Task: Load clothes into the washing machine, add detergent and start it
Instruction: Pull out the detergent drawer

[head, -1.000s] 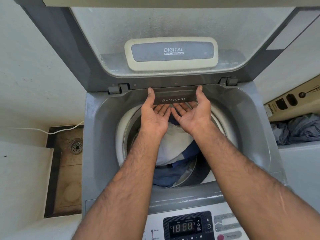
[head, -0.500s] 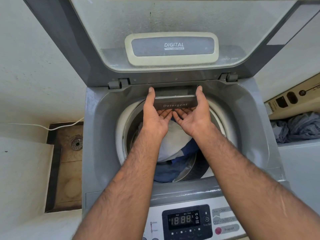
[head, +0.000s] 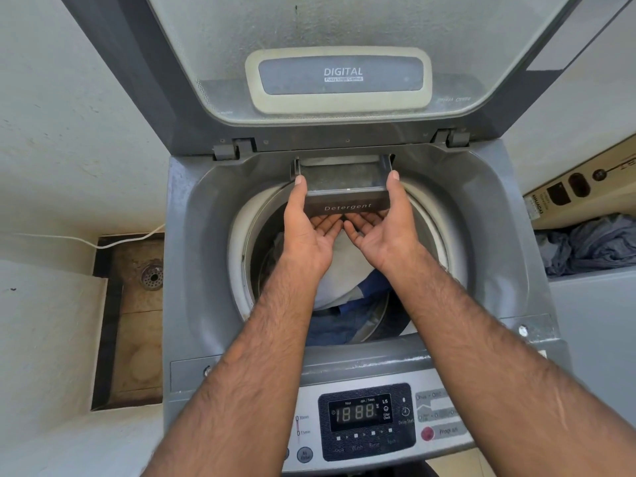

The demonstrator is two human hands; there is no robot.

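Right now both hands grip the detergent drawer (head: 346, 192), drawn partway out at the back of the washing machine (head: 192, 242): left hand (head: 309, 232) on its left side, right hand (head: 385, 232) on its right, thumbs along the sides, fingers underneath. Clothes (head: 347, 280) lie in the drum below the wrists.

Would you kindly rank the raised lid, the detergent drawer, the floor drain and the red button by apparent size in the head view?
1. Lid, clearly largest.
2. Detergent drawer.
3. Floor drain.
4. Red button, smallest, although it sits nearest the camera.
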